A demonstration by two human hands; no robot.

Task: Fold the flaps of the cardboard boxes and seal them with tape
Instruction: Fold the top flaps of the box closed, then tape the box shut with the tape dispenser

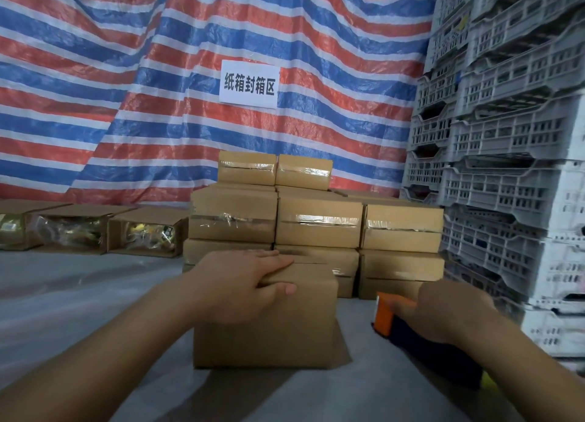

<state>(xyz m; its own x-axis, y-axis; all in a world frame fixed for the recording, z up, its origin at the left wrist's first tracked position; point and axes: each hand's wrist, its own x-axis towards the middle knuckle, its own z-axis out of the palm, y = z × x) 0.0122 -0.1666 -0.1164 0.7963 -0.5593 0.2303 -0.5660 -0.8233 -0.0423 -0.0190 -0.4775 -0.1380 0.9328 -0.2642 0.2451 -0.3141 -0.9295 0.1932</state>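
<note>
Closest, at six o'clock, my left hand [240, 282] presses the box [266, 320] flaps flat, fingers straight. Stiff, light cardboard, I judge. At three o'clock my right hand [449, 311] grips the tape dispenser [387, 315].

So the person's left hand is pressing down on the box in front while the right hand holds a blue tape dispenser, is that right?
Not quite. The head view shows the tape dispenser is orange, not blue. The rest holds: the left hand presses on the box in front, and the right hand holds the dispenser.
</note>
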